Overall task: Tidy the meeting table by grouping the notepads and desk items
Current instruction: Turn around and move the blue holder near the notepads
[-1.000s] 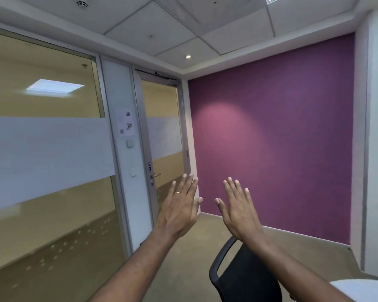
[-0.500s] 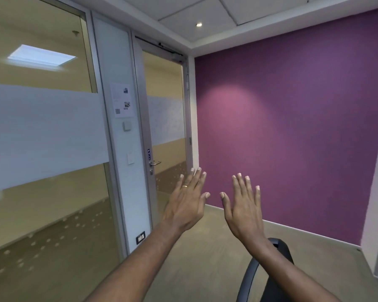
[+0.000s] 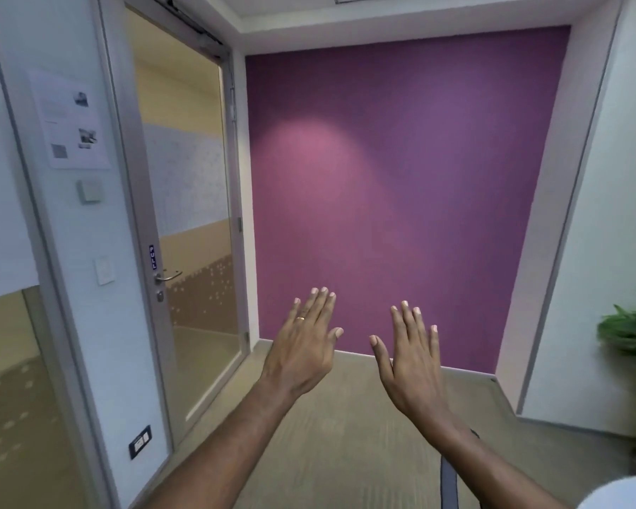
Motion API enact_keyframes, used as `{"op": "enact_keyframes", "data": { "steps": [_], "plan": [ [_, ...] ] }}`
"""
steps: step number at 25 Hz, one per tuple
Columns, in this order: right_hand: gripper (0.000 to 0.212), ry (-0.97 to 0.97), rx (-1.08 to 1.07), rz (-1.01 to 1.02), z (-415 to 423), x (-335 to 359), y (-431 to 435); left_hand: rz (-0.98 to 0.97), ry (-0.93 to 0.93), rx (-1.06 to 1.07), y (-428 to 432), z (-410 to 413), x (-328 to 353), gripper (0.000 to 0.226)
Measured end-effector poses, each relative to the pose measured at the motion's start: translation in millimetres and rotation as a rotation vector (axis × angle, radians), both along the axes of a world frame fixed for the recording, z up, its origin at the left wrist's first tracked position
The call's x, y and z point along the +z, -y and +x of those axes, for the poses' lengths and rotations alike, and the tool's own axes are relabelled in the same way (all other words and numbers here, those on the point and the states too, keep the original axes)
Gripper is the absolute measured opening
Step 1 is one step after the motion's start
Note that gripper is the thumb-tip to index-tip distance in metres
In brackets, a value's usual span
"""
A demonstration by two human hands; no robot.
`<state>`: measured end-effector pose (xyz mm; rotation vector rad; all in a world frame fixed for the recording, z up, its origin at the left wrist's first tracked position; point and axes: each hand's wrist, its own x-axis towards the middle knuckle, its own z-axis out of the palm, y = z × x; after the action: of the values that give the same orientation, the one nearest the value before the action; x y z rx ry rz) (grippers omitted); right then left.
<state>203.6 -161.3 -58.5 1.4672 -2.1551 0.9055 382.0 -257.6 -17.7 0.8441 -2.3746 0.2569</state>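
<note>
Status: the left hand and right hand are raised side by side, apart, with their backs toward the camera, in front of the purple wall. The fingers of both are straight and spread; neither hand holds anything. The notepads and desk items are not in view. Only a white corner of the table shows at the lower right edge, near a dark chair.

Judged step: preparation; no grouping has begun.

Procedure:
1. Turn the view down and right until the whole table shows.
2. Locate every notepad before reaching.
3. Lower both hands, clear of the chair.
4. Choose one gathering spot, then bring items to it
</note>
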Motion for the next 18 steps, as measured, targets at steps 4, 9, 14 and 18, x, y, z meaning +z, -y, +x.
{"op": "enact_keyframes", "data": {
  "steps": [4, 9, 14, 18],
  "plan": [
    [0.072, 0.007, -0.083, 0.024, -28, -13, 56, 0.027, 0.004, -0.108, 69, -35, -19, 0.06],
    [0.073, 0.02, -0.187, 0.043, -90, -41, 133, 0.04, 0.01, -0.219, 166, -110, -41, 0.06],
    [0.075, 0.08, -0.283, 0.098, -166, -69, 214, 0.088, 0.037, -0.293, 251, -181, -65, 0.06],
    [0.074, 0.089, -0.348, 0.165, -206, -88, 260, 0.105, 0.097, -0.324, 316, -231, -83, 0.061]
  ]
}}
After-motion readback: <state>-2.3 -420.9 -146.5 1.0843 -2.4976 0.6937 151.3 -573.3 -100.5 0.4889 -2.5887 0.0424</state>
